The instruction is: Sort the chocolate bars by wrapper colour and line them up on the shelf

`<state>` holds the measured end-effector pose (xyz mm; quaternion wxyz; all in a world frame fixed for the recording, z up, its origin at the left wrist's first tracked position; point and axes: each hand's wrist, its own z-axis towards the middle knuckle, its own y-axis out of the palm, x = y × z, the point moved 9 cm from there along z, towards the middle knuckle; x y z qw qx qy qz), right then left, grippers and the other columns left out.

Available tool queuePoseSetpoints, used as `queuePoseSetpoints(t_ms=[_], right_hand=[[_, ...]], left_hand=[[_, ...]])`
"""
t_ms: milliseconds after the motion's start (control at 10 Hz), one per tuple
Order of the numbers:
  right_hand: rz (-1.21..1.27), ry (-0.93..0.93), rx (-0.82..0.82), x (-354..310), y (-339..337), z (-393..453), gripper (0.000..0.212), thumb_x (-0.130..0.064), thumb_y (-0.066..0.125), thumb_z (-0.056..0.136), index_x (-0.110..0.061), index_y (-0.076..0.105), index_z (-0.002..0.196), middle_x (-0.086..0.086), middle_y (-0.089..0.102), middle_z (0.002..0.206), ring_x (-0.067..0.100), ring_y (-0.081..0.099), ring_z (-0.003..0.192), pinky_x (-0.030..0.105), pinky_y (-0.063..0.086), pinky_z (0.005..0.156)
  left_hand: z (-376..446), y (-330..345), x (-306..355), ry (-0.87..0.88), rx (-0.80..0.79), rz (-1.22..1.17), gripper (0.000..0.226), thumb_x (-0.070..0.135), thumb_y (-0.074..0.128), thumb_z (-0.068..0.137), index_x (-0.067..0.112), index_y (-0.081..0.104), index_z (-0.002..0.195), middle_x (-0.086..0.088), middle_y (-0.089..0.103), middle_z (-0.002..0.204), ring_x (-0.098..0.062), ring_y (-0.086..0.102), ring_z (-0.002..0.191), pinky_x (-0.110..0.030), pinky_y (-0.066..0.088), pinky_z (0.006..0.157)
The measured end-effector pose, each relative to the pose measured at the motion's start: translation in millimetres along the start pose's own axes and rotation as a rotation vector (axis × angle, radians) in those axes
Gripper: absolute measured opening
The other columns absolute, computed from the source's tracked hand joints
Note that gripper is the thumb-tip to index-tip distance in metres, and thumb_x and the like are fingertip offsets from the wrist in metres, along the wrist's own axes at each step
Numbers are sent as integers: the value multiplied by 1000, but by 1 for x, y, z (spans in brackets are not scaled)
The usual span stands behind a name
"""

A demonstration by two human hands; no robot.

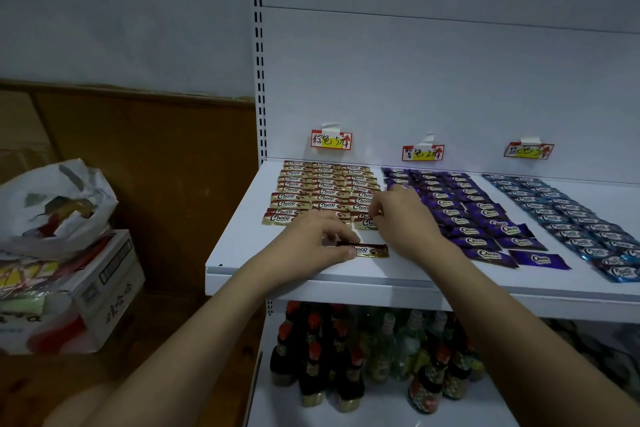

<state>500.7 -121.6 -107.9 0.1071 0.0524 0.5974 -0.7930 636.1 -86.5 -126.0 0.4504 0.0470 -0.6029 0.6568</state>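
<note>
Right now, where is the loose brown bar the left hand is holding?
In the head view, the brown bar lies near the shelf's front edge, just before the brown rows, pinched by the left hand.

You have a white shelf [242, 246] carrying brown-and-gold bars [325, 191], purple bars [485, 218] and blue bars [568, 218], each lettered in white. Your three tags [331, 140] are red-edged with yellow patches and black writing. Below stand dark, red-capped bottles [313, 357].

Left hand [313, 241] pinches a brown bar [367, 250] on the shelf [242, 236] — right hand [403, 215] touches the brown rows [322, 189] (fingers curled).
</note>
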Motion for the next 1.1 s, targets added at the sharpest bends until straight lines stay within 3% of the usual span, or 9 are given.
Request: queuePoseSetpoints(t_ms=[100,200,400,500,700,900,1100], right_hand=[[50,-42,99,-6,-3,-6,16,-12,52,94,-17,64,104,5,54,112,26,44,110,39,44,82],[272,-64,184,-7,-9,-15,17,-10,50,95,-15,65,102,-1,55,100,17,47,99,29,37,76],[388,-149,220,-14,-9,-34,20,-3,51,93,-15,66,96,-7,56,95,13,52,93,26,41,78],[341,-227,169,-27,-2,-45,20,-8,51,94,-18,67,101,-6,61,104,14,54,101,30,45,85],[246,-279,41,-44,14,-67,28,-32,46,98,-26,66,117,-13,61,120,10,48,113,32,45,91],[258,-239,21,-43,14,-68,28,-35,46,99,-29,65,118,-13,60,122,9,46,115,35,46,92],[275,-223,4,-40,18,-69,28,-35,45,99,-31,63,119,-15,58,123,7,44,116,34,46,92]], left_hand=[[-1,-3,1,10,26,-11,22,29,70,87,28,74,109,14,63,100,-5,54,94,-15,45,77],[-2,-5,0,18,33,24,20,28,68,89,26,73,109,9,63,103,-4,52,93,-11,40,75],[-16,-25,-14,0,56,138,22,28,65,92,26,71,112,12,59,106,-6,48,99,-20,39,81],[-33,-43,-30,-62,113,161,24,30,64,92,28,69,115,13,56,114,-7,45,108,-27,41,91],[-54,-73,-57,-157,223,226,26,31,62,93,28,69,117,9,59,121,-5,41,103,-25,34,83],[-50,-76,-64,-185,265,253,24,32,64,92,28,70,115,8,62,119,-8,42,101,-25,32,81],[-44,-78,-69,-205,272,330,28,41,62,91,30,70,116,8,59,124,-11,41,109,-32,39,92]])
